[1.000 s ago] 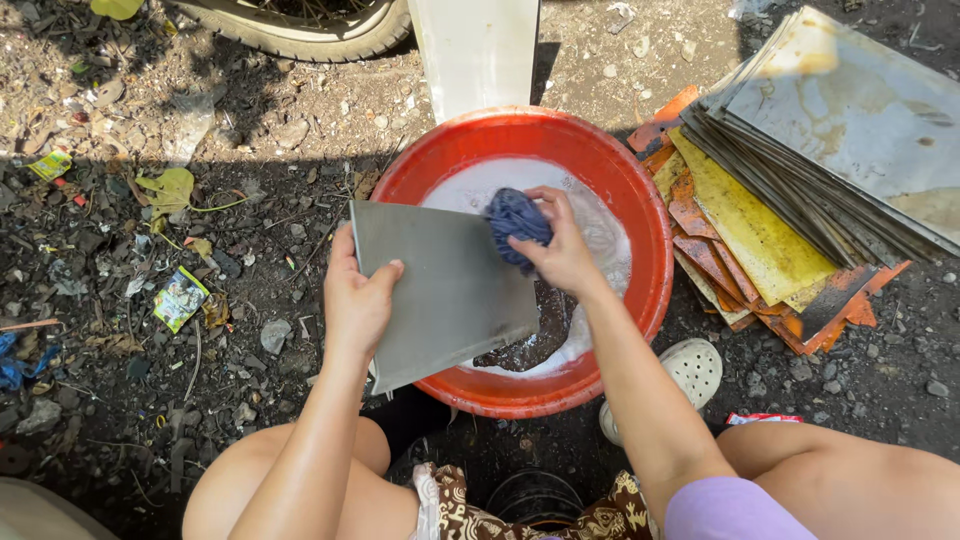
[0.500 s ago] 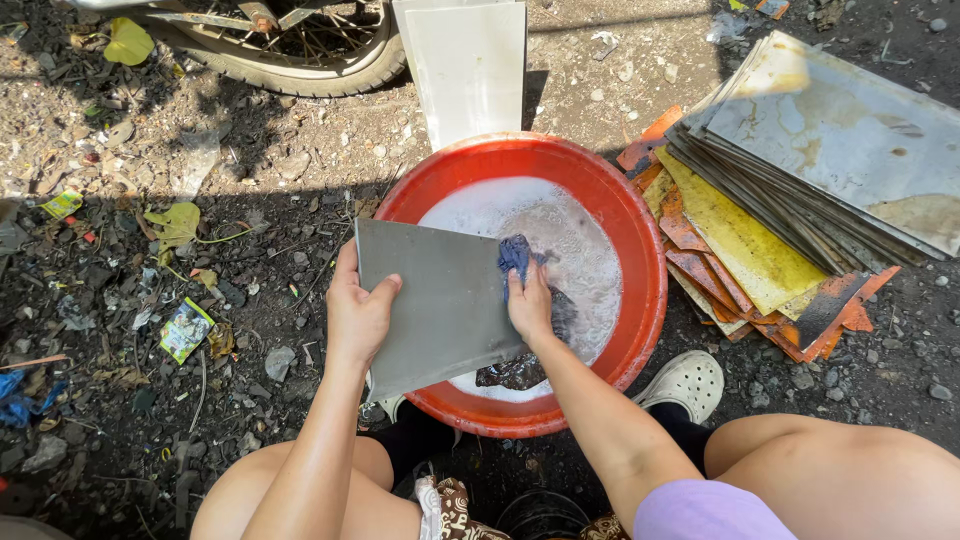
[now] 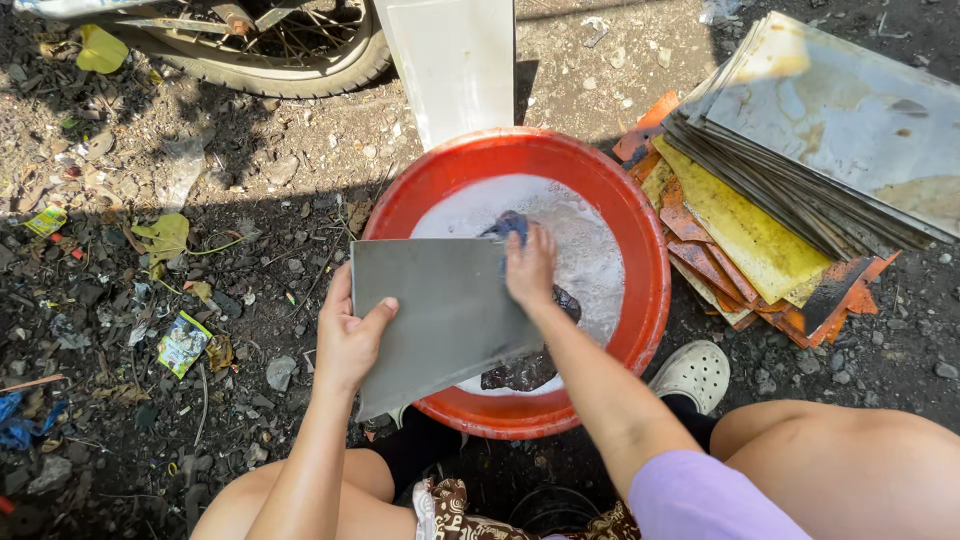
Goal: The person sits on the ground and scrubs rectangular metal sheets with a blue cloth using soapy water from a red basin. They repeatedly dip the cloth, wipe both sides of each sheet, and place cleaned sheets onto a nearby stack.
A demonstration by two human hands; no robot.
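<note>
Fingers of the right hand press a blue cloth against the top right corner of a grey sheet, the cloth bunched under the fingertips and poking out above them. The left hand clamps the sheet's left edge, thumb lying across its face and fingers curled behind. The sheet rests tilted over the near left rim of a red basin of soapy water, its lower edge hanging past the rim toward the knees. Compared with half a second ago, the right hand and cloth have slid from the sheet's right edge up to its top corner, and the sheet lies flatter and squarer across the basin; the left grip is unchanged. A white clog sits just beside the basin on the right. Beyond it, a stack of grey panels lies on yellow and orange sheets. A white board stands at the basin's far side, near a tyre, on dirt strewn with leaves and litter.
</note>
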